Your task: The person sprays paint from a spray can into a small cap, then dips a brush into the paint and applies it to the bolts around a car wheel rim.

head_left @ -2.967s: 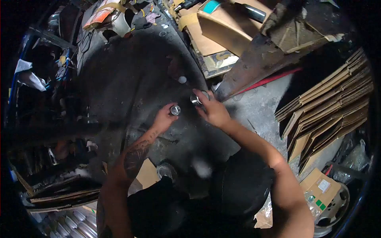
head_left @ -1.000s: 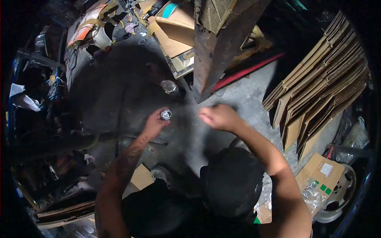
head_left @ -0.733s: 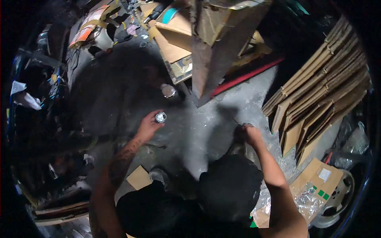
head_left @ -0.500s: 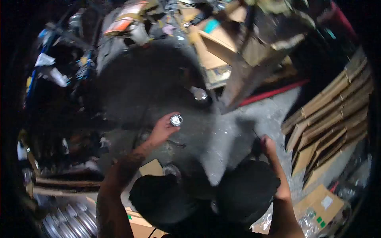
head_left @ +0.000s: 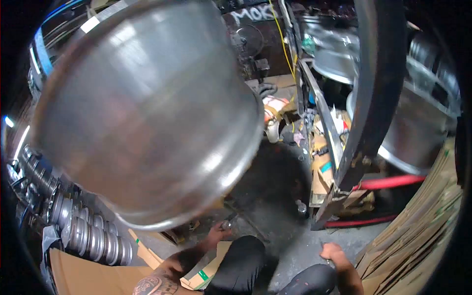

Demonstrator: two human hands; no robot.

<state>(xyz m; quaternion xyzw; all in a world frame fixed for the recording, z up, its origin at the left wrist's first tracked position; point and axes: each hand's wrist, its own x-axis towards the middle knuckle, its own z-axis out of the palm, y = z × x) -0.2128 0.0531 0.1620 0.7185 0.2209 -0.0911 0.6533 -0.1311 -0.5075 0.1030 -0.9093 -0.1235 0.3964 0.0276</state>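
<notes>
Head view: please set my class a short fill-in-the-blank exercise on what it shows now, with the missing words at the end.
1. The small shiny object is held in the person's ___ hand.
2. In the picture, a stack of brown ___ stands to the right of the person's other hand.
3. The letters on the dark wall are ___.
4. The thin cord just right of those letters is ___.

Missing words: left; cardboard; white; yellow.

Grey, partly shadowed floor (head_left: 297,248) with 1 small shiny object (head_left: 301,207) and, at right, folded cardboard (head_left: 418,226).
</notes>
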